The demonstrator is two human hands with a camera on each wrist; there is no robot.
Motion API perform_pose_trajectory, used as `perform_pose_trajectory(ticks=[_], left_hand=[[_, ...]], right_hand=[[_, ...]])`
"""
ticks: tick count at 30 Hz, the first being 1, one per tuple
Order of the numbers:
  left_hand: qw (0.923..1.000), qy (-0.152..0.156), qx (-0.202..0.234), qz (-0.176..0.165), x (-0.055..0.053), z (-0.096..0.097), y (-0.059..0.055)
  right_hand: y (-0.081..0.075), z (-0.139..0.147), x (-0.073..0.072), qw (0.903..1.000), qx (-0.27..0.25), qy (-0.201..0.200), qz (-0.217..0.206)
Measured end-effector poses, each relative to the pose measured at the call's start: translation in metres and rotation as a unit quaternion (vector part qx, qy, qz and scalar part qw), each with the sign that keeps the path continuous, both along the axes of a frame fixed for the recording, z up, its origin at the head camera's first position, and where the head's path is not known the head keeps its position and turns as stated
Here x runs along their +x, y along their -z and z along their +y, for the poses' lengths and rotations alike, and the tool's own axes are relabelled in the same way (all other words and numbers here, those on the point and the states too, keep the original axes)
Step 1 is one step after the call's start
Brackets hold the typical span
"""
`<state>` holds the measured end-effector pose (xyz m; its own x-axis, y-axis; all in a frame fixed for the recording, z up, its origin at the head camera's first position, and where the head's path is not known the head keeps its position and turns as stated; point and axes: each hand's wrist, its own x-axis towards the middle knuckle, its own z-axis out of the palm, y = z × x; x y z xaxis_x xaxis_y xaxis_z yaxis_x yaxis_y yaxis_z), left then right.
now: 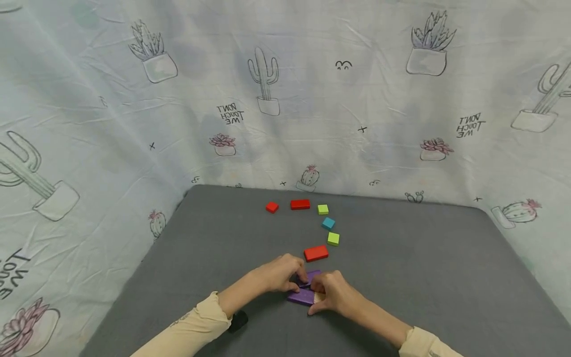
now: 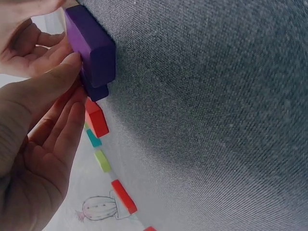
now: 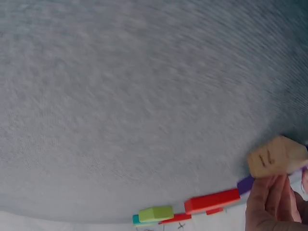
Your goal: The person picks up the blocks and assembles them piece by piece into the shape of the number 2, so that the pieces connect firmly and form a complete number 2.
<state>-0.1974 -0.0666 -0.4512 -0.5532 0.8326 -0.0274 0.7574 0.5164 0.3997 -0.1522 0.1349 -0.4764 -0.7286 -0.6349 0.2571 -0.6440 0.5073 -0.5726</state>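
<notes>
Two purple blocks lie close together under my hands, a front one (image 1: 301, 296) and a back one (image 1: 311, 277). My left hand (image 1: 278, 274) has its thumb at the front block and its forefinger at the back one, holding them between the fingertips. In the left wrist view, the thumb touches the side of the front purple block (image 2: 92, 45). My right hand (image 1: 339, 292) pinches a plain wooden block (image 3: 276, 156) with dark marks on one face. That wooden block sits against the front purple block's right end, partly hidden by the fingers.
Beyond the hands, a red block (image 1: 316, 253) leads a curved row on the grey table (image 1: 424, 277): a lime block (image 1: 333, 239), a blue block (image 1: 328, 223), another lime block (image 1: 323, 209), then two red ones. A cactus-print curtain (image 1: 312, 89) stands behind.
</notes>
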Motion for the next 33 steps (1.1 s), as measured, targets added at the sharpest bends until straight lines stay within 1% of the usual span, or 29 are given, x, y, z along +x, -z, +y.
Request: perform_pose_trajectory(ticks=[3, 5, 8, 11, 14, 16, 17, 19, 22, 25, 28, 33], left_hand=[[1.0000, 0.001, 0.003, -0.003, -0.001, -0.001, 0.000], [1.0000, 0.003, 0.006, -0.002, -0.002, -0.001, 0.000], [0.9999, 0.006, 0.014, -0.002, -0.003, -0.002, 0.000], [0.9998, 0.007, 0.016, -0.001, -0.004, -0.003, 0.001], [0.9999, 0.008, 0.014, -0.001, -0.004, -0.005, 0.002], [0.9999, 0.010, 0.014, -0.001, -0.003, -0.006, 0.002], [0.9999, 0.009, 0.014, -0.002, -0.002, -0.006, 0.002], [0.9999, 0.005, 0.009, -0.005, -0.002, -0.005, 0.002], [1.0000, -0.004, -0.005, -0.002, -0.001, -0.003, 0.001], [0.9998, -0.011, -0.017, 0.004, 0.001, -0.001, 0.000], [0.9996, -0.016, -0.023, 0.007, 0.002, 0.000, -0.001], [0.9991, -0.028, -0.032, -0.004, 0.001, 0.000, -0.001]], right_hand=[[-0.010, 0.003, -0.004, 0.9999, -0.006, -0.002, -0.015], [-0.019, 0.011, -0.013, 0.9995, -0.011, 0.000, -0.029], [-0.033, 0.029, -0.037, 0.9982, -0.023, 0.003, -0.056], [-0.042, 0.045, -0.063, 0.9953, -0.037, -0.006, -0.090], [-0.043, 0.052, -0.086, 0.9917, -0.040, -0.033, -0.118], [-0.038, 0.052, -0.097, 0.9903, -0.035, -0.054, -0.123], [-0.035, 0.051, -0.101, 0.9903, -0.029, -0.061, -0.122], [-0.029, 0.047, -0.109, 0.9916, -0.007, -0.074, -0.106], [-0.021, 0.040, -0.115, 0.9934, 0.045, -0.089, -0.057], [-0.016, 0.034, -0.118, 0.9909, 0.095, -0.095, -0.013], [-0.013, 0.029, -0.119, 0.9863, 0.132, -0.098, 0.016], [-0.012, 0.023, -0.119, 0.9817, 0.147, -0.116, 0.037]])
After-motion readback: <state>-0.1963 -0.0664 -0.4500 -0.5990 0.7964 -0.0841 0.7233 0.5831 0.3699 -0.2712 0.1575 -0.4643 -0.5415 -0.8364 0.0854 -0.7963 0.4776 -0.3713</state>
